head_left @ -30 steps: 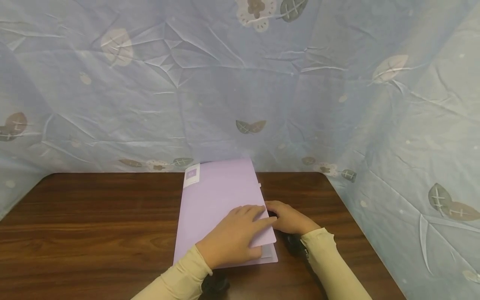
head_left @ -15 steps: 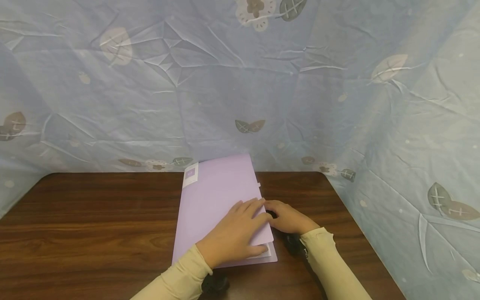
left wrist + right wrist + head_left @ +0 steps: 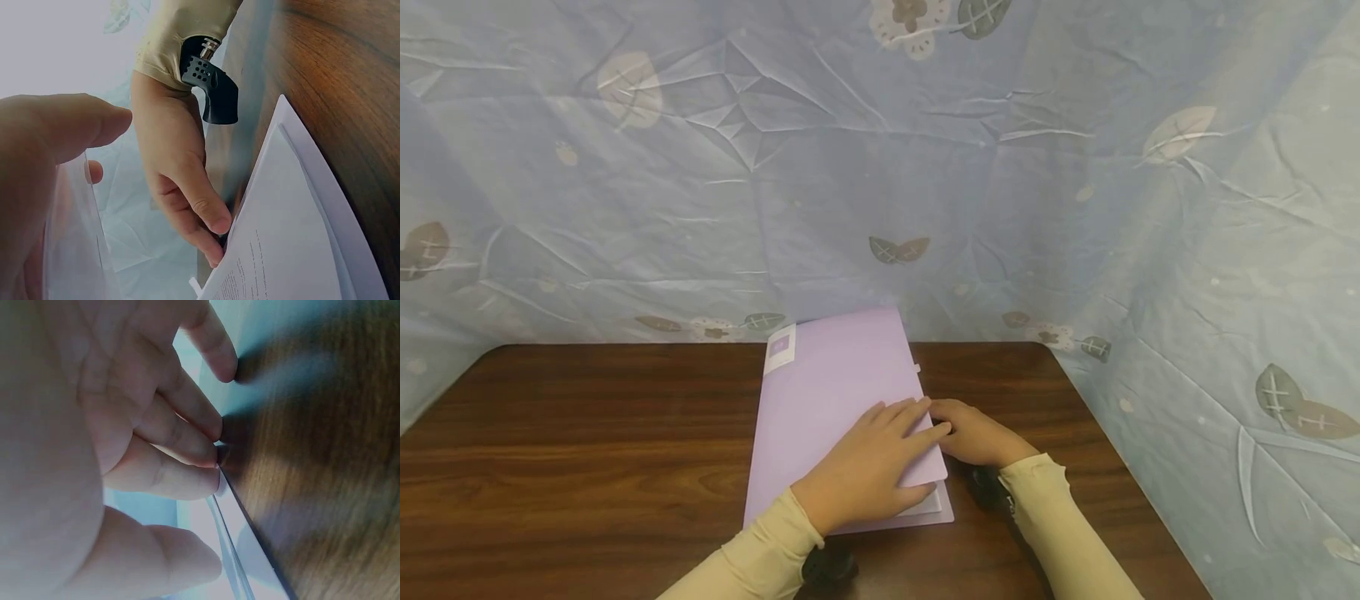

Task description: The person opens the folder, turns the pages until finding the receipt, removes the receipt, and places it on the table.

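A pale purple folder (image 3: 831,408) with a white label (image 3: 780,347) lies on the table, its top cover slightly raised along the right side. My left hand (image 3: 868,467) holds that cover near its front right corner, fingers spread on top and thumb at the front edge. In the left wrist view the thumb (image 3: 81,128) is on the inner side of the cover (image 3: 78,231). Printed paper (image 3: 250,269) shows inside. At the folder's right edge, my right hand (image 3: 981,437) touches the edge with loosely bent fingers (image 3: 181,437); its thumb (image 3: 187,556) is apart from them.
The dark wooden table (image 3: 587,442) extends to both sides of the folder. Patterned fabric (image 3: 820,183) hangs behind the table and along its right side. A black wrist device (image 3: 215,94) sits under the right sleeve.
My left thumb has straightened along the front edge, and the left fingers have shifted slightly on the cover. The cover has moved a little away. My right hand stays in place.
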`<action>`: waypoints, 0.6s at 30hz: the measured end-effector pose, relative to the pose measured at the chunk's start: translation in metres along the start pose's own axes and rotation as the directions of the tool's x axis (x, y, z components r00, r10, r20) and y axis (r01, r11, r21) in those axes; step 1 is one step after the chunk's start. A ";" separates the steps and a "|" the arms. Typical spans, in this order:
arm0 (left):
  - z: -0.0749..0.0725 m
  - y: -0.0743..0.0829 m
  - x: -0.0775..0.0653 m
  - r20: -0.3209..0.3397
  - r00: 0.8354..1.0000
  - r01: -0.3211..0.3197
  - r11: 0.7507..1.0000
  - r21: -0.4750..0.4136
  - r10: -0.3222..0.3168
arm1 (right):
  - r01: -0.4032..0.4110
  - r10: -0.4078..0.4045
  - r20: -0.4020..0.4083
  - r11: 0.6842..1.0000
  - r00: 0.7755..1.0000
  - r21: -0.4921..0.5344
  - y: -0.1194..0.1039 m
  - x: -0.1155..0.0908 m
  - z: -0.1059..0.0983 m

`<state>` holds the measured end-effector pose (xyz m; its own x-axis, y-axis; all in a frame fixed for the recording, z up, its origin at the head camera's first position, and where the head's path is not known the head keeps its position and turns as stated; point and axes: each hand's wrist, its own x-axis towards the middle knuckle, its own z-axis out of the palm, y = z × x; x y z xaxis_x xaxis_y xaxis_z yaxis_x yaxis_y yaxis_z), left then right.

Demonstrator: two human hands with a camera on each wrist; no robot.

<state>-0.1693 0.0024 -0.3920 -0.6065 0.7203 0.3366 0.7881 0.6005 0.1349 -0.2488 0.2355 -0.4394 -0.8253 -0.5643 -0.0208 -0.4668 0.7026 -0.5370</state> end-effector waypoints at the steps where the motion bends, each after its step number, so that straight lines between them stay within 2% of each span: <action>1: 0.000 0.000 0.000 -0.002 1.000 -0.002 1.000 0.004 0.002 | 0.000 0.000 0.001 1.000 1.000 0.005 0.000 0.000 0.000; 9: -0.007 -0.004 0.000 -0.015 1.000 0.009 1.000 -0.017 -0.009 | 0.006 -0.006 0.008 0.999 1.000 0.052 0.000 0.001 0.001; 18: -0.032 -0.011 -0.007 -0.089 0.995 0.029 0.996 -0.083 -0.037 | -0.041 0.041 0.005 0.999 0.999 -0.013 0.002 -0.002 0.000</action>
<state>-0.1707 -0.0204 -0.3661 -0.6233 0.6639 0.4132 0.7760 0.5906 0.2216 -0.2480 0.2377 -0.4405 -0.8422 -0.5371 -0.0474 -0.4367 0.7309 -0.5245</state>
